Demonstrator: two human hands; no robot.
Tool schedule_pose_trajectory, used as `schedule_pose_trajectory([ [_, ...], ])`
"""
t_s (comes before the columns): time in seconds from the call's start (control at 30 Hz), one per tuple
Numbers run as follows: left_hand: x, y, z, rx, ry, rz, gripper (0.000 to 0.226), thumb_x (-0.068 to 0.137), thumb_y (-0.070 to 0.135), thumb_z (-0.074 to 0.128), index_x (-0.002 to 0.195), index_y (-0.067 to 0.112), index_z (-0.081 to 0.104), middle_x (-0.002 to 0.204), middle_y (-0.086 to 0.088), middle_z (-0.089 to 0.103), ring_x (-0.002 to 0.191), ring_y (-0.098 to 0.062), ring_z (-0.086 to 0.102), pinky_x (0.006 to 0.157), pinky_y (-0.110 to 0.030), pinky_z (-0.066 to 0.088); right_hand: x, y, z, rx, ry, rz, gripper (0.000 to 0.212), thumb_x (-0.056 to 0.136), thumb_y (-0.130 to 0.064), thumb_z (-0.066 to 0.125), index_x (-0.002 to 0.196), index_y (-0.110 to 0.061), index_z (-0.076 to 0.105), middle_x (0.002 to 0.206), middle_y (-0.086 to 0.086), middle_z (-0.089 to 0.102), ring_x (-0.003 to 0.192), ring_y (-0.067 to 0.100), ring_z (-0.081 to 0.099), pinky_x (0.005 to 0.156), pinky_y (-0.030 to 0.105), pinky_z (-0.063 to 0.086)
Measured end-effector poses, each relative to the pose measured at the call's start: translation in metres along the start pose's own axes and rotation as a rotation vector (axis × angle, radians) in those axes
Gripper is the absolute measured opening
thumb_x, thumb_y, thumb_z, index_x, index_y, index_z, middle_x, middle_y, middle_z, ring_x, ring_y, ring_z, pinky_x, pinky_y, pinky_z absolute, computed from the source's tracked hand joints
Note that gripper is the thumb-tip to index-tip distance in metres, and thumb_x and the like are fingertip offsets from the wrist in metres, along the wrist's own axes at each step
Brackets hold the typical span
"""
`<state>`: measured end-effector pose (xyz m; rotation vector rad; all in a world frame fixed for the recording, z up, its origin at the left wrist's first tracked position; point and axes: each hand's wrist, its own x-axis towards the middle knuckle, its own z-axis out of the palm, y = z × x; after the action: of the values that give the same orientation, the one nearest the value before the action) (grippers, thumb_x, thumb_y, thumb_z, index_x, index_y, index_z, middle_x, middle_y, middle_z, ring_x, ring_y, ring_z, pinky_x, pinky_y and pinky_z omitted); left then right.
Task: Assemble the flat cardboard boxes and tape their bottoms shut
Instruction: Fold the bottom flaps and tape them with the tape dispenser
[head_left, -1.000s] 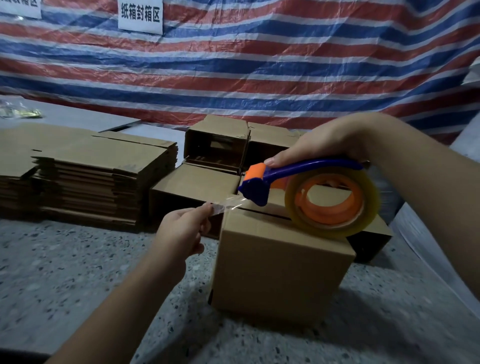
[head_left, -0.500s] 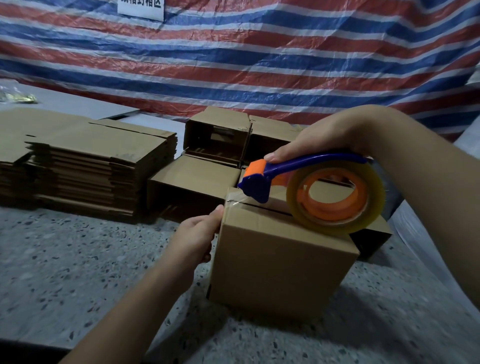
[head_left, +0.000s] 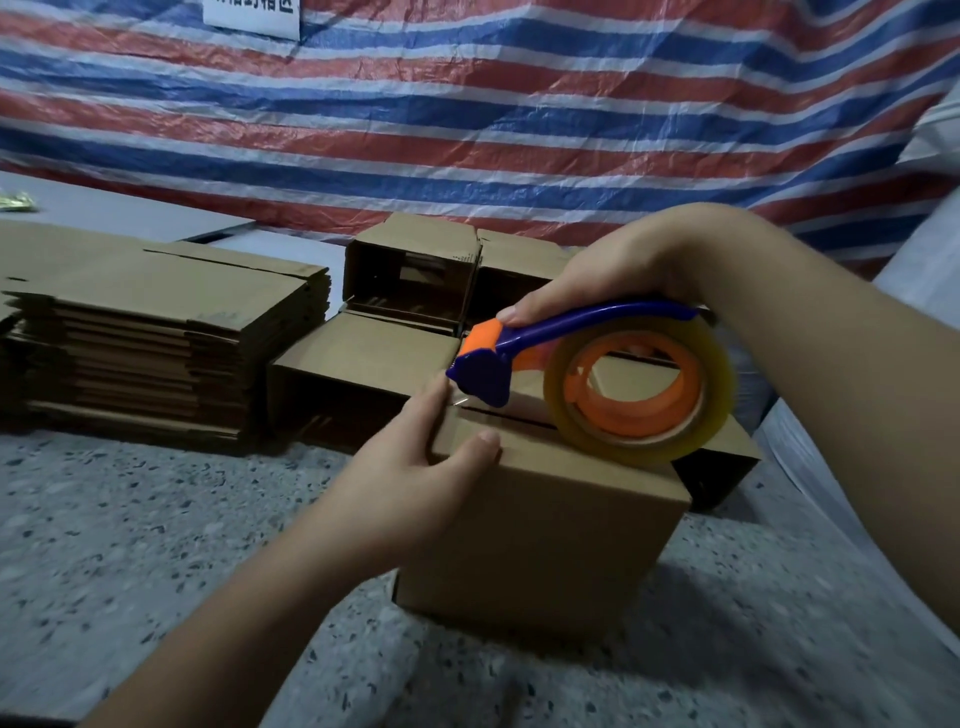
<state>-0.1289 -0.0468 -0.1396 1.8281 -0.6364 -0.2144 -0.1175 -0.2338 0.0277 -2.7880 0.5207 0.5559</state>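
Observation:
An assembled cardboard box (head_left: 545, 540) stands on the speckled table with its flap seam facing up. My right hand (head_left: 613, 275) grips a blue and orange tape dispenser (head_left: 587, 379) carrying a roll of clear tape, resting on the box top over the seam. My left hand (head_left: 415, 467) clasps the box's near left top corner, thumb on top, fingers pressing the tape end against the left side. A stack of flat cardboard boxes (head_left: 156, 338) lies at the left.
Several assembled boxes (head_left: 410, 275) lie on their sides behind the one I work on. A striped red, white and blue tarp (head_left: 467, 114) hangs behind. White plastic sheeting (head_left: 924, 291) is at the right. The speckled table (head_left: 130, 530) spreads in front.
My left hand pulled the tape end down from the air onto the box's left edge and now clasps the corner. The dispenser stayed on the box top.

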Motion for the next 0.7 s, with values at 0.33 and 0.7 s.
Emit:
schedule_pose_trajectory([
  [0.33, 0.001, 0.003, -0.01, 0.756, 0.053, 0.091, 0.079, 0.074, 0.084, 0.012, 0.147, 0.054, 0.01, 0.095, 0.012, 0.05, 0.086, -0.01, 0.053, 0.075, -0.032, 0.053, -0.008, 0.018, -0.01, -0.067, 0.001, 0.055, 0.075, 0.06, -0.077, 0.067, 0.101, -0.015, 0.071, 0.077, 0.006, 0.078, 0.061, 0.016, 0.074, 0.049, 0.025, 0.054],
  [0.7, 0.006, 0.014, -0.001, 1.03, 0.107, 0.232, 0.075, 0.088, 0.063, -0.006, 0.155, 0.03, -0.01, 0.163, 0.006, -0.011, 0.15, -0.009, -0.005, 0.119, -0.031, 0.004, -0.008, 0.057, -0.004, -0.141, -0.065, 0.148, 0.086, 0.051, -0.079, 0.065, 0.108, -0.015, 0.07, 0.091, 0.01, 0.077, 0.072, 0.02, 0.073, 0.062, 0.03, 0.056],
])
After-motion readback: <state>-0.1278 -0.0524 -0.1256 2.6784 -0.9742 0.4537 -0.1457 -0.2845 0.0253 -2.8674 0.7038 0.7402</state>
